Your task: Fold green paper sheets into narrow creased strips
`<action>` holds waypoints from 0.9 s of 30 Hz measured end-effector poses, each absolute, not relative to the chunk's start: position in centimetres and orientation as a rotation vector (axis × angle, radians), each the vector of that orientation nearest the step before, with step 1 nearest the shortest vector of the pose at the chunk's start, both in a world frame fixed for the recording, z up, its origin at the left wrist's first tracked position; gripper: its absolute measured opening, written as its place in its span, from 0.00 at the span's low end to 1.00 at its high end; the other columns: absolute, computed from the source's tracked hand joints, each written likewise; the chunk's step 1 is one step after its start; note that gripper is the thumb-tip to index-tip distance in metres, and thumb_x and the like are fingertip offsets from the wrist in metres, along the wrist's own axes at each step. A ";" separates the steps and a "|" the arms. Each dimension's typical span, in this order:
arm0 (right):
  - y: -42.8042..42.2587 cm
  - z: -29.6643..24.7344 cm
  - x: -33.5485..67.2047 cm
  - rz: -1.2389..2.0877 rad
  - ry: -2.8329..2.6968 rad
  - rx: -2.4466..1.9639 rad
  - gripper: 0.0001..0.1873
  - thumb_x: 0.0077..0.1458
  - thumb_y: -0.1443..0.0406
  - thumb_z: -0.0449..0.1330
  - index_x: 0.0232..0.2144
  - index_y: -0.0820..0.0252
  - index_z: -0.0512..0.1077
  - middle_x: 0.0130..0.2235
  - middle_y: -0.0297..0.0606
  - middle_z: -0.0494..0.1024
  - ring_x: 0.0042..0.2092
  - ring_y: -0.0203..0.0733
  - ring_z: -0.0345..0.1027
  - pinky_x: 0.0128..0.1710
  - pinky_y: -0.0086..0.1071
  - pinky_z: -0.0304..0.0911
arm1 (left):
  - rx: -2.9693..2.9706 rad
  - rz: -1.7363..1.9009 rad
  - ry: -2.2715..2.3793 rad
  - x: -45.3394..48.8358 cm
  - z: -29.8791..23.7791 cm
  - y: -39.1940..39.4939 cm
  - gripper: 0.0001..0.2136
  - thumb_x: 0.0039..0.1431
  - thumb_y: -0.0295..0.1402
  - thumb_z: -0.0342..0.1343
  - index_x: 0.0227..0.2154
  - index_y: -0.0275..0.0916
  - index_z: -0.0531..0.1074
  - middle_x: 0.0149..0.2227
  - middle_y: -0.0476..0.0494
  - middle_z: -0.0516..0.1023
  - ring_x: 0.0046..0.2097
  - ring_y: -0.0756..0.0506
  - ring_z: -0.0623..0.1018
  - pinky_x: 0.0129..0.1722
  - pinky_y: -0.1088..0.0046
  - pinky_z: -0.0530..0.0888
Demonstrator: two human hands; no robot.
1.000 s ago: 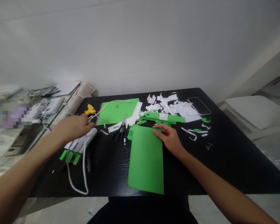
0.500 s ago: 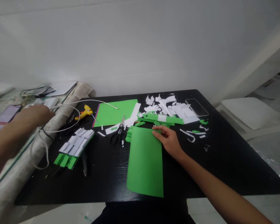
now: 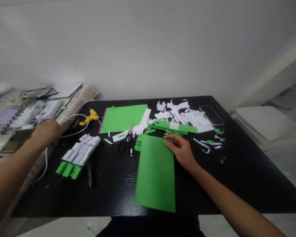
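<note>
On the left, my left hand (image 3: 47, 130) is closed, slightly blurred, on a white cable (image 3: 77, 115) that runs out from it in a loop; the fingertips are hidden. My right hand (image 3: 179, 149) pinches the top right edge of a curved green paper sheet (image 3: 155, 174) between thumb and fingers. Partly behind that sheet lies a stack of cut green strips (image 3: 138, 143). Scissors (image 3: 128, 138) rest just left of it. A bundle of folded white and green paper pieces (image 3: 80, 153) lies nearer my left hand.
A yellow glue gun (image 3: 90, 118) lies near a larger green sheet (image 3: 123, 118). White paper scraps (image 3: 172, 110), long green strips (image 3: 175, 126) and a phone (image 3: 212, 115) are at the back right. A long wrapped roll (image 3: 87, 95) borders the black table's (image 3: 199, 197) left edge.
My left hand has moved down and slightly right, and the cable has dropped and swung left with it. My right hand still holds the green sheet; the view has shifted slightly.
</note>
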State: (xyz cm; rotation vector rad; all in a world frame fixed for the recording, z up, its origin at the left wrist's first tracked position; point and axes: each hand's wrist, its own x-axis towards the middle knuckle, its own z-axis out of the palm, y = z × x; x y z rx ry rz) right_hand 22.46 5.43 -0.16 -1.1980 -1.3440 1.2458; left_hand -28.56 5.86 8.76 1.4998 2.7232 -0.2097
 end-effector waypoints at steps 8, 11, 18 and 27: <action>5.4 -0.3 22.3 1.274 -1.354 -1.176 0.16 0.49 0.52 0.72 0.36 0.55 0.81 0.27 0.36 0.77 0.27 0.42 0.66 0.26 0.35 0.60 | 1.321 -0.409 2.751 -23.9 11.1 4.6 0.40 0.67 0.54 0.41 0.63 0.15 0.58 0.66 0.08 0.59 0.62 0.18 0.71 0.55 0.46 0.72; 5.4 -0.3 22.4 1.276 -1.358 -1.177 0.17 0.50 0.52 0.72 0.37 0.55 0.81 0.26 0.35 0.76 0.26 0.40 0.64 0.25 0.34 0.58 | 1.356 -0.382 2.730 -22.5 11.6 4.3 0.38 0.67 0.50 0.43 0.63 0.15 0.58 0.68 0.07 0.54 0.61 0.16 0.71 0.55 0.44 0.71; 5.3 -0.2 22.4 1.280 -1.373 -1.174 0.17 0.50 0.52 0.71 0.37 0.56 0.81 0.26 0.35 0.75 0.25 0.39 0.64 0.25 0.32 0.57 | 1.596 -0.394 2.765 -20.8 12.4 4.5 0.33 0.65 0.48 0.46 0.59 0.19 0.67 0.61 0.09 0.69 0.56 0.19 0.77 0.48 0.46 0.75; 5.2 0.0 22.3 1.305 -1.373 -1.158 0.16 0.49 0.53 0.71 0.36 0.57 0.81 0.26 0.35 0.75 0.26 0.38 0.63 0.25 0.32 0.56 | 1.866 -0.434 2.426 -20.0 10.5 3.4 0.17 0.63 0.41 0.50 0.40 0.38 0.82 0.40 0.33 0.84 0.42 0.32 0.80 0.42 0.64 0.72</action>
